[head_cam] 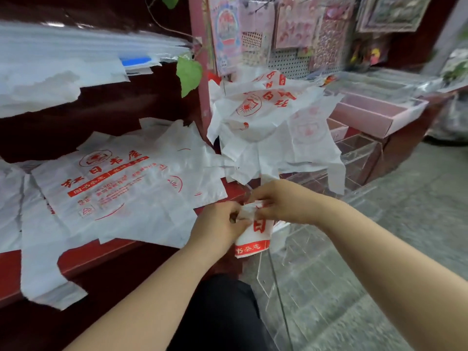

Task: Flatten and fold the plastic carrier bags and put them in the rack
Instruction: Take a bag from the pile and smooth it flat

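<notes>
A small folded white carrier bag point(253, 236) with red print hangs between my two hands in front of the red shelf's edge. My left hand point(217, 228) grips its upper left part. My right hand point(281, 201) pinches its top from the right. A flattened white bag with red lettering point(121, 188) lies spread on the red shelf point(83, 259) to the left. A loose heap of crumpled white bags point(273, 125) lies at the back, right of the red post. More white bags point(38, 249) hang over the shelf's front edge at far left.
An upper shelf holds stacked white sheets point(63, 59). A green leaf point(188, 74) hangs by the red post point(200, 59). Clear acrylic boxes point(359, 153) and pink trays point(374, 112) stand on the right. Packets hang on a pegboard point(291, 34) behind. Grey floor point(379, 262) lies below.
</notes>
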Tool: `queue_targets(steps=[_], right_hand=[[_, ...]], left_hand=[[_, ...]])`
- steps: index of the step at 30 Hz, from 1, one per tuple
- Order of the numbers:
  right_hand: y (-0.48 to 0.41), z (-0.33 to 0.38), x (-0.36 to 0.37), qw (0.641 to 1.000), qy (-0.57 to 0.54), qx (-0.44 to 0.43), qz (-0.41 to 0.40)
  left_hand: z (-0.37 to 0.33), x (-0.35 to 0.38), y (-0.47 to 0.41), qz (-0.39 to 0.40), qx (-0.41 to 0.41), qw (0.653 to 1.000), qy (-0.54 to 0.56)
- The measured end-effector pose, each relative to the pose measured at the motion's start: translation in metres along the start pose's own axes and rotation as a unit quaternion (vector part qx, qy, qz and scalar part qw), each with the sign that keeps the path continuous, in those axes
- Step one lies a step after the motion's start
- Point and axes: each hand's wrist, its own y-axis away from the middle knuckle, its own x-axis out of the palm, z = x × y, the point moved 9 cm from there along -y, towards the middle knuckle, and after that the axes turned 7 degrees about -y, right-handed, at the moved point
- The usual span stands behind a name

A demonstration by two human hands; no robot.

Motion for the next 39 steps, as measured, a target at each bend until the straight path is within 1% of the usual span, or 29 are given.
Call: queue_targets(steps=[2,3,6,7,9,10,12,15,18,21,23,26,29,30,34,36,39], right_hand=[[0.003,-0.022,-0.005,1.0,-0.001,0.02,-0.017],[0.005,-0.034,-0.01,0.999,-0.013,0.029,-0.032],[0.017,-0.07,-0.036,0.987,-0.098,0.055,-0.116],[0.022,-0.081,-0.046,0.979,-0.118,0.059,-0.155],[0.03,-0.1,-0.058,0.96,-0.144,0.062,-0.23],[0.032,-0.109,-0.057,0.952,-0.16,0.066,-0.252],[0.031,-0.124,-0.046,0.944,-0.182,0.077,-0.263],[0.019,-0.136,-0.025,0.948,-0.177,0.087,-0.25],[-0.001,-0.133,-0.007,0.97,-0.111,0.071,-0.206],[-0.021,-0.125,0.023,0.995,0.01,0.046,-0.087],[-0.029,-0.126,0.041,0.997,0.06,0.051,-0.014],[-0.032,-0.137,0.059,0.991,0.087,0.084,0.05],[-0.028,-0.14,0.064,0.99,0.075,0.095,0.071],[-0.027,-0.14,0.065,0.988,0.089,0.095,0.079],[-0.025,-0.141,0.077,0.968,0.207,0.087,0.113],[-0.025,-0.137,0.077,0.974,0.19,0.077,0.092],[-0.022,-0.131,0.063,0.993,0.103,0.06,0.015]], left_hand=[[-0.003,0.016,-0.005,0.005,0.002,1.0,0.019],[-0.004,0.021,-0.008,-0.005,0.005,1.0,0.03],[0.0,0.034,-0.015,-0.034,0.014,0.999,0.028],[0.004,0.043,-0.017,-0.026,0.015,0.999,0.022],[0.011,0.063,-0.018,0.017,0.012,1.0,0.018],[0.015,0.073,-0.018,0.041,0.007,0.999,0.023],[0.022,0.086,-0.017,0.073,-0.002,0.997,0.039],[0.027,0.091,-0.02,0.079,-0.001,0.996,0.05],[0.03,0.093,-0.02,0.075,-0.001,0.995,0.061],[0.03,0.095,-0.018,0.073,0.005,0.996,0.058],[0.03,0.094,-0.018,0.073,0.009,0.996,0.052],[0.03,0.094,-0.018,0.072,0.015,0.996,0.049],[0.029,0.094,-0.018,0.073,0.015,0.996,0.05],[0.029,0.095,-0.018,0.073,0.015,0.996,0.05],[0.029,0.094,-0.017,0.071,0.018,0.996,0.046],[0.029,0.094,-0.017,0.072,0.02,0.996,0.044],[0.029,0.092,-0.017,0.068,0.018,0.997,0.044]])
